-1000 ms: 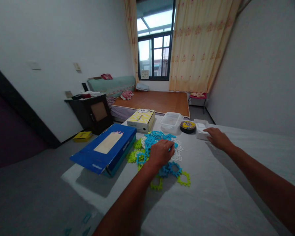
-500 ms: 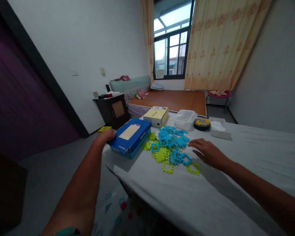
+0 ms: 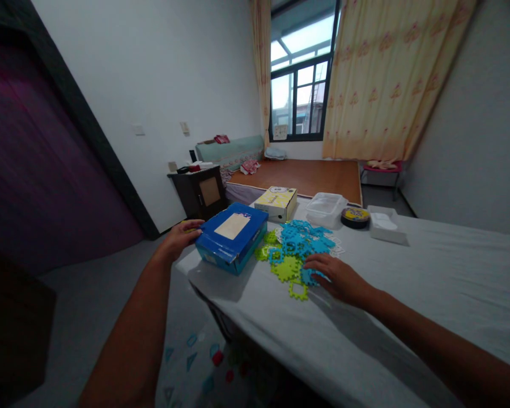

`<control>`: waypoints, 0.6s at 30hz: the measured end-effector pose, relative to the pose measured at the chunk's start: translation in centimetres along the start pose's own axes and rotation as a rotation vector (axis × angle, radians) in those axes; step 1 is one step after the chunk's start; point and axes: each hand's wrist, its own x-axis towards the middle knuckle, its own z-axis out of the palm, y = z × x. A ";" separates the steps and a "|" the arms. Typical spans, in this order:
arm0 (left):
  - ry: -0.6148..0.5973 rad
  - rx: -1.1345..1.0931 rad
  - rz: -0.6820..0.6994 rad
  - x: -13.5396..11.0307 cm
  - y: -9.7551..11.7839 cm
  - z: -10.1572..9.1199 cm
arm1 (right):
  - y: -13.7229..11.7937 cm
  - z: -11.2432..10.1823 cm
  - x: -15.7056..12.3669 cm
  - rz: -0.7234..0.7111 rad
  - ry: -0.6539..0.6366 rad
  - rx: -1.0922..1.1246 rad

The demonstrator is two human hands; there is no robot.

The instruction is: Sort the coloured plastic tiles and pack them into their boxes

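Observation:
A pile of blue, green and white plastic puzzle pieces (image 3: 295, 249) lies on a table covered with a grey cloth (image 3: 408, 294). My right hand (image 3: 338, 277) rests flat on the near right edge of the pile, fingers stretched over blue pieces. A blue cardboard box (image 3: 233, 237) sits at the table's left corner. My left hand (image 3: 179, 238) touches the box's left side, fingers curled against it.
Behind the pile stand a yellow box (image 3: 277, 202), a clear plastic container (image 3: 325, 208), a round black and yellow tin (image 3: 354, 217) and a white tray (image 3: 386, 225). A dark cabinet (image 3: 200, 191) and a low bed (image 3: 301, 177) are beyond. Small coloured pieces (image 3: 204, 362) lie on the floor.
My left hand left the puzzle pile and went to the blue box's left side. My right hand moved from the white tray onto the pile's near edge. The view swung left.

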 end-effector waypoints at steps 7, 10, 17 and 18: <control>0.086 -0.377 0.307 -4.8 4.4 8.3 | -4.3 1.2 4.3 0.609 0.091 0.938; 0.132 -0.345 0.465 -6.8 4.0 12.8 | -5.4 1.4 5.9 0.764 0.121 1.440; -0.154 0.045 0.714 -9.3 2.3 14.1 | -4.5 -2.4 5.4 0.738 0.353 1.619; -0.195 0.154 0.707 -8.4 2.3 12.7 | -4.1 -3.3 4.9 0.729 0.379 1.594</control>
